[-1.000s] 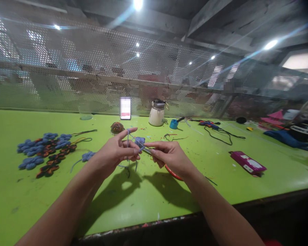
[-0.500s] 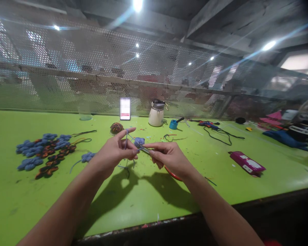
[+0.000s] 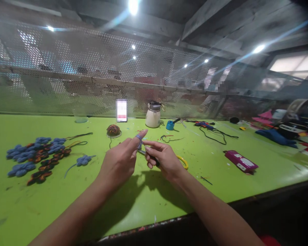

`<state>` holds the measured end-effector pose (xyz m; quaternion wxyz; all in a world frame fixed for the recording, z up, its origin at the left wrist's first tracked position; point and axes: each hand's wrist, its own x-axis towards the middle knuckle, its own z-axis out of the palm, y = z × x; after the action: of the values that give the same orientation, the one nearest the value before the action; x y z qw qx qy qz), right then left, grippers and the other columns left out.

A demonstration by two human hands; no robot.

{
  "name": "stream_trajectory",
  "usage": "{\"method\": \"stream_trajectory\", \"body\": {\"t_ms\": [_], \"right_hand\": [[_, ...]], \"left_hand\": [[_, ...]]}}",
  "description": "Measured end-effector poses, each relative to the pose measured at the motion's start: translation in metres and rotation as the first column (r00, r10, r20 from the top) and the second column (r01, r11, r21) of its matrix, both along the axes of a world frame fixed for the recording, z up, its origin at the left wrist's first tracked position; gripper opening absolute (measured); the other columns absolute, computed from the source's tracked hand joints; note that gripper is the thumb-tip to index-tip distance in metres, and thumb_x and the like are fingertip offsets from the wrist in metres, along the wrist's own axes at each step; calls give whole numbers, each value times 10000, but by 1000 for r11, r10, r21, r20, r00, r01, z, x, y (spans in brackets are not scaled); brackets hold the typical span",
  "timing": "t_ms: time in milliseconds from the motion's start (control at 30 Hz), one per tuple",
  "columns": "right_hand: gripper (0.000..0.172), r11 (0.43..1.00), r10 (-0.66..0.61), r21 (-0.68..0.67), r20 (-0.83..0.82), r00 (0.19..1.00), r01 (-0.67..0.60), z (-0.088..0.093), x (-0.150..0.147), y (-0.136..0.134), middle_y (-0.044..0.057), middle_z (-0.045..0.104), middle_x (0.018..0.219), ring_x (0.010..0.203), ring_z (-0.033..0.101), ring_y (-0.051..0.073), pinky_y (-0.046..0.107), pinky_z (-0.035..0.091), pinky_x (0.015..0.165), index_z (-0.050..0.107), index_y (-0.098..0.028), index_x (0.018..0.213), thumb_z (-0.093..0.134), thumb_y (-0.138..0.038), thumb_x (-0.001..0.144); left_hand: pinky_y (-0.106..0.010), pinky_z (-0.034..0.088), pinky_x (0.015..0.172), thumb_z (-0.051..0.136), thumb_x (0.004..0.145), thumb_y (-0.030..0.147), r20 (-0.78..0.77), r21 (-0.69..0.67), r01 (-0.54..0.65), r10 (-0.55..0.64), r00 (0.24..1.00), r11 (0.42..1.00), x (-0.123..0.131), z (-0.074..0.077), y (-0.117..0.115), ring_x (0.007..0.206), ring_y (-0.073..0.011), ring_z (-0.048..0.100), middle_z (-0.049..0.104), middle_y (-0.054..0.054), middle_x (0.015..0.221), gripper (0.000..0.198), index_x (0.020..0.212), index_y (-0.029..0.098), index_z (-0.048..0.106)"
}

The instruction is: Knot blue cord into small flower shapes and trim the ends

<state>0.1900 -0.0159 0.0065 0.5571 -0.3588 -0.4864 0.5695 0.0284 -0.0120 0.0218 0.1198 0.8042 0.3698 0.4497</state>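
Green table (image 3: 41, 201); blue yarn (image 3: 139, 137) round curled left hand's (image 3: 119, 163) forefinger, hook (image 3: 142, 152) pinched in right hand's (image 3: 162, 159) grip.

Craft workshop: long green table (image 3: 169, 191) w/ crochet flowers (image 3: 36, 155) at left, yarn ball (image 3: 113, 130), perforated metal screen (image 3: 92, 75) behind.

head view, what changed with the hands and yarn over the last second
The left hand has turned its back to the camera and closed up against the right hand. The blue yarn now shows wrapped round its raised index finger; the small blue piece and hanging strands are out of sight. The right fingers still pinch the metal hook. Crochet flowers, phone and pink case lie as before.
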Motion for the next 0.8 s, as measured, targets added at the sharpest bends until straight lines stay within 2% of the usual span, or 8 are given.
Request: {"method": "stream_trajectory", "body": {"t_ms": [67, 100, 200, 300, 367, 433, 800], "right_hand": [[328, 1000, 18, -3, -137, 990, -18, -1, -5, -3, -34, 565, 543, 398, 416, 42, 203, 409, 429, 682, -149, 1041, 703, -245, 729], [336, 1000, 19, 2, -173, 985, -19, -1, -7, -4, -35, 567, 547, 401, 413, 41, 203, 413, 434, 675, -151, 1053, 704, -241, 730], [355, 999, 16, 41, -197, 980, -9, 0, -11, -8, -35, 573, 548, 400, 412, 41, 201, 413, 429, 666, -163, 1084, 699, -228, 737], [332, 996, 10, 91, -164, 986, 5, 1, -11, -9, -36, 574, 541, 396, 418, 43, 201, 408, 419, 681, -174, 1068, 693, -230, 742], [313, 992, 5, 126, -122, 992, 10, 1, -9, -9, -36, 573, 535, 393, 424, 45, 200, 401, 411, 692, -182, 1055, 689, -236, 746], [308, 989, 3, 151, -62, 998, 6, 1, -6, -8, -35, 573, 535, 391, 433, 47, 201, 398, 406, 697, -188, 1054, 685, -245, 751], [283, 966, -39, 254, 291, 956, -38, 10, 12, -11, -46, 503, 498, 409, 415, 54, 210, 355, 412, 706, -181, 1056, 643, -245, 788]], "left_hand": [[-294, 447, 709, 577, 772, 139, 214, -140, 84, -53, 975, 986, 1, 2, 1, 702, -155, 584, 636, -19, 783, 627, 1374, 241, 434], [-294, 460, 702, 618, 751, 155, 343, -243, 156, -65, 937, 957, 1, 4, 2, 686, -154, 595, 633, -12, 746, 666, 1383, 207, 413], [-259, 468, 620, 734, 658, 159, 640, -475, 415, -20, 768, 776, -2, 9, 8, 637, -147, 613, 630, 2, 678, 786, 1367, 129, 396], [-228, 458, 592, 768, 606, 94, 759, -534, 589, 38, 650, 607, -6, 12, 11, 613, -126, 614, 633, 5, 671, 792, 1323, 105, 432], [-214, 455, 592, 756, 617, 62, 782, -543, 644, 46, 621, 539, -9, 14, 11, 596, -107, 605, 636, 3, 676, 753, 1304, 106, 452], [-203, 448, 588, 739, 641, 54, 784, -546, 660, 38, 619, 516, -11, 15, 11, 586, -94, 594, 634, 3, 675, 712, 1295, 111, 463], [-237, 379, 554, 742, 653, 112, 676, -597, 565, -22, 736, 569, -21, 21, 9, 594, -115, 581, 635, -1, 691, 731, 1323, 139, 453]]}}
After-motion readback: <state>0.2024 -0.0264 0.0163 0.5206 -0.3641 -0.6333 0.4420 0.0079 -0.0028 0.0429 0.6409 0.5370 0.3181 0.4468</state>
